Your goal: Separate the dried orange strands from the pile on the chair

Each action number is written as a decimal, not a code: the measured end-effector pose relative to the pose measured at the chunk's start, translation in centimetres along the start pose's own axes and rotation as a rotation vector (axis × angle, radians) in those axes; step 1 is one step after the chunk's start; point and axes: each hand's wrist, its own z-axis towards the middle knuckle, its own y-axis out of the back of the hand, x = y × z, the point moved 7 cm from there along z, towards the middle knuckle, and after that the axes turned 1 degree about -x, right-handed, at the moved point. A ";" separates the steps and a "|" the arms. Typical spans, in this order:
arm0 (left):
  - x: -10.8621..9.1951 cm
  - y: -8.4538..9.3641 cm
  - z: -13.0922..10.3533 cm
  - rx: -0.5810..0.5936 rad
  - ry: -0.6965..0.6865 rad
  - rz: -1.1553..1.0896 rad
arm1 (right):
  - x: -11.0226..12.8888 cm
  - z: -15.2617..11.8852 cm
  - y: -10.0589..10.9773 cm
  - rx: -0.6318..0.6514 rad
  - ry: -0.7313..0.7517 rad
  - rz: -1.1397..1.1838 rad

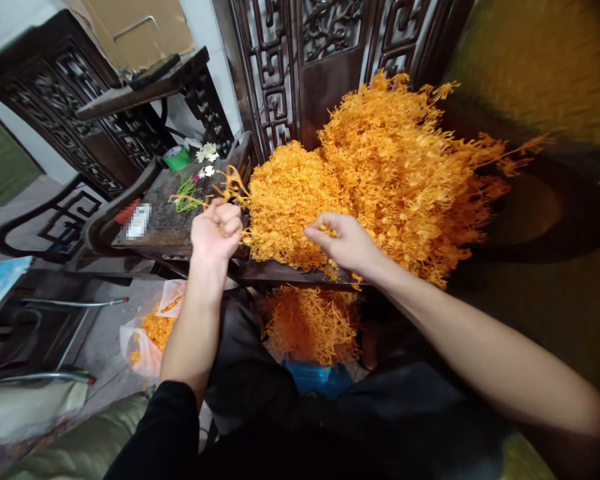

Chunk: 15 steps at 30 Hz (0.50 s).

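My left hand (pixel 217 230) is closed in a fist around an orange dried-flower sprig (pixel 233 185), whose branching tips stick out above the fingers. In front of the pile, my right hand (pixel 343 241) is closed, thumb and fingers drawn together. A little orange shows at its fingers, but what they grip cannot be made out. A large heap of fluffy orange dried flowers (pixel 390 167) covers the dark wooden bench (pixel 280 272). Below, between my knees, more orange stems (pixel 313 323) stand over a blue container (pixel 317 379).
Left of the heap lie green tape (pixel 177 158), small white flowers (pixel 207 152) and green stems (pixel 187 195) on a dark wooden surface (pixel 165 220). A plastic bag (pixel 130 340) of orange bits sits on the floor. Carved chair backs (pixel 275 80) rise behind.
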 end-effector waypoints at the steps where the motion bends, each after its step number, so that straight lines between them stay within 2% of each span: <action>1: -0.9 0.0 -0.2 0.017 -0.033 -0.006 | -0.5 0.0 0.6 -0.019 -0.051 0.000; 3: -1.4 -0.2 -0.6 0.062 -0.030 0.004 | -1.0 -0.1 0.4 0.051 -0.122 0.063; 5: -0.7 -0.5 -1.0 0.099 0.018 0.024 | -1.1 -0.5 -1.1 0.197 -0.149 0.198; 7: 0.3 -0.8 -1.2 0.128 0.044 0.041 | -0.9 -1.0 -2.9 0.290 -0.179 0.382; 11: 1.5 -1.2 -1.3 0.132 0.025 0.100 | -0.7 -1.9 -6.6 0.392 -0.355 0.736; 13: 1.9 -1.5 -1.3 0.134 0.016 0.114 | -0.3 -2.3 -8.1 0.436 -0.429 0.834; 15: 2.3 -1.7 -1.3 0.139 0.014 0.109 | 0.4 -2.6 -9.2 0.464 -0.433 0.891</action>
